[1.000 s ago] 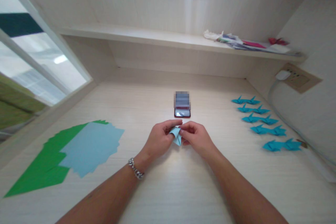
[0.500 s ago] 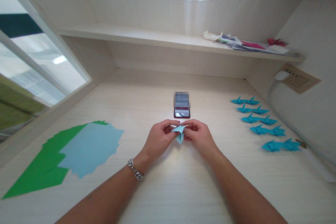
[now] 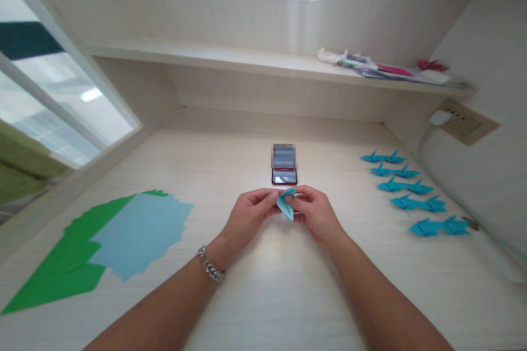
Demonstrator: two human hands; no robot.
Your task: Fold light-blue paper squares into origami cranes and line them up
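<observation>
Between my two hands is a small piece of folded light-blue paper, its narrow point aimed down toward me. My left hand pinches its left side with thumb and fingers. On the other side, my right hand grips the paper, the thumb lying over its upper part. Both hands are held low over the pale desk, just in front of a phone. The fingertips behind the paper are partly hidden.
On the left lie light-blue paper sheets over green sheets. Several blue folded paper birds stand in pairs at the right. Beyond them a cable runs from a wall socket. A shelf crosses the back.
The folded paper has turned and tilted between my hands, its lower point shifting right. Its spread top flaps now look closed together, and my left thumb has moved up.
</observation>
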